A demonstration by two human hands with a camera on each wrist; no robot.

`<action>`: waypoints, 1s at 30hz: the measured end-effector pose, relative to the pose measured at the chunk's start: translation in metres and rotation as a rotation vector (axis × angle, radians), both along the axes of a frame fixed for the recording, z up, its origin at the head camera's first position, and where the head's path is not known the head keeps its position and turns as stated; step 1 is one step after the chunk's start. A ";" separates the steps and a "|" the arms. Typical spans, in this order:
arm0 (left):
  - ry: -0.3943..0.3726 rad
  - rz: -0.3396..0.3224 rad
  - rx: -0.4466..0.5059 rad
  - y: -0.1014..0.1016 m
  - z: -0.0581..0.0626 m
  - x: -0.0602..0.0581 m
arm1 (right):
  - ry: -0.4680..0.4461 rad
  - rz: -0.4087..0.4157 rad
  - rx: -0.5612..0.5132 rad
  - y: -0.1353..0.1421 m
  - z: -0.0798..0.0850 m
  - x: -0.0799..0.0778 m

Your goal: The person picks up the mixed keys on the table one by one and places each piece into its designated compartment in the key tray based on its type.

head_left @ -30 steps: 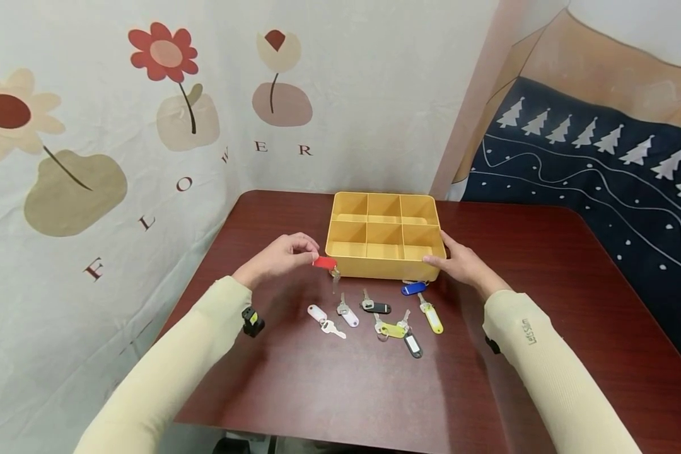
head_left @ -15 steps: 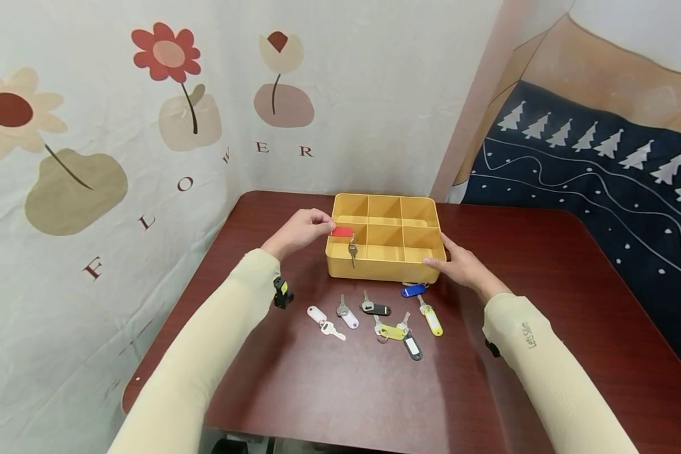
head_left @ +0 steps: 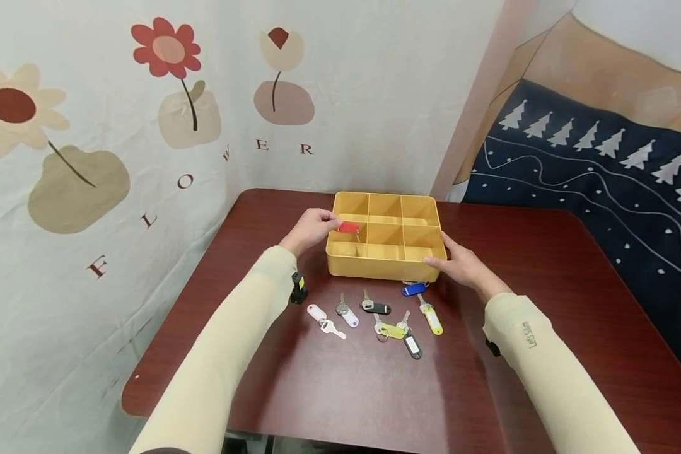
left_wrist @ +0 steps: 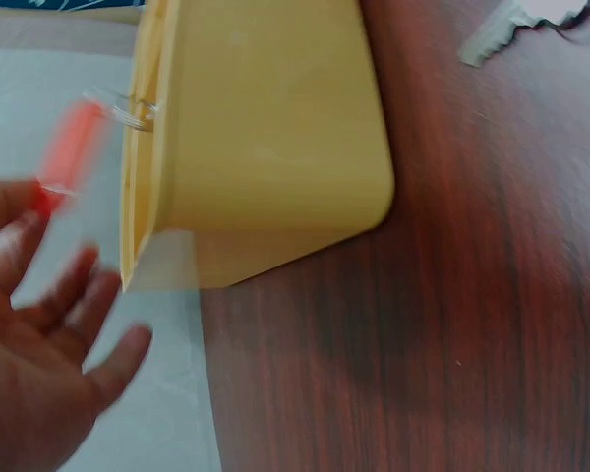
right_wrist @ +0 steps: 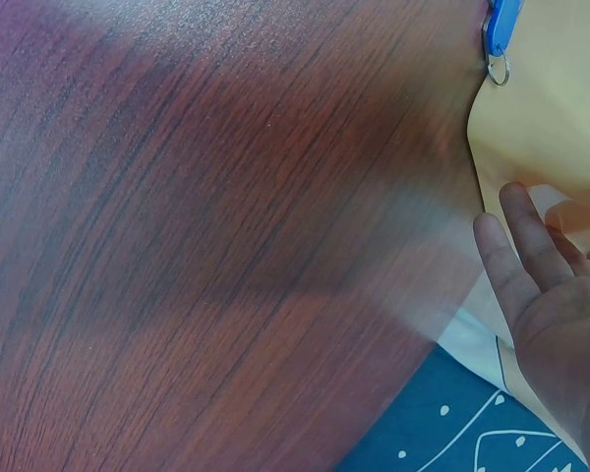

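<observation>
In the head view my left hand (head_left: 312, 228) pinches a red key tag (head_left: 349, 227) by its left end, over the front-left compartment of a yellow divided box (head_left: 383, 269). Something metal dangles from the tag's ring, mostly lost inside the box. The left wrist view shows the red tag (left_wrist: 74, 147) blurred between thumb and finger, its ring at the rim, the other fingers spread. My right hand (head_left: 462, 261) holds the box's front-right corner, thumb at the front rim and fingers along the side wall. The right wrist view shows these fingers (right_wrist: 531, 246) against the wall.
Before the box lie several tagged keys: white tags (head_left: 316, 312), a black tag (head_left: 380, 308), a yellow-green tag (head_left: 393, 331), a dark tag (head_left: 412, 345), a yellow tag (head_left: 432, 320). A blue tag (head_left: 413, 289) lies close to the box front. A brown table (head_left: 545, 265) carries everything.
My left hand has raised the red key tag from in front of the box, moving right and away over the front-left compartment; the key has sunk inside. The right hand stays on the corner.
</observation>
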State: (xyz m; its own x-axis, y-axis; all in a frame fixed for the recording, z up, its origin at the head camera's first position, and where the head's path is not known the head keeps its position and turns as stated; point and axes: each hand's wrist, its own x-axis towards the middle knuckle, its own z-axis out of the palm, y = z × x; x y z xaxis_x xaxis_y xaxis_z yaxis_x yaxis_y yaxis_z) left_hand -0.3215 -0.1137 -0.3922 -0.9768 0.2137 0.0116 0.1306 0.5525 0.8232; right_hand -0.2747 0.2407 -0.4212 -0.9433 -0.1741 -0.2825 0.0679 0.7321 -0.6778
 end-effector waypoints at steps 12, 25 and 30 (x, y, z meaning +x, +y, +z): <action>0.157 -0.056 -0.123 -0.020 -0.010 0.019 | 0.019 0.011 0.006 0.002 0.002 -0.003; 0.200 -0.306 -0.271 -0.045 -0.041 0.087 | 0.017 0.013 0.002 0.002 0.000 -0.002; 0.262 -0.386 -0.390 -0.044 -0.055 0.111 | 0.015 0.011 -0.001 0.003 -0.001 -0.001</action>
State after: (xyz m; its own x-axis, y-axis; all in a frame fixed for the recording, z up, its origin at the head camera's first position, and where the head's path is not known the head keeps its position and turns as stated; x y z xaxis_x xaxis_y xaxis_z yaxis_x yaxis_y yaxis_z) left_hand -0.2103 -0.1575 -0.4471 -0.8033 0.5887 0.0904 0.5523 0.6795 0.4829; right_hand -0.2761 0.2440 -0.4220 -0.9456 -0.1844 -0.2679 0.0497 0.7322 -0.6793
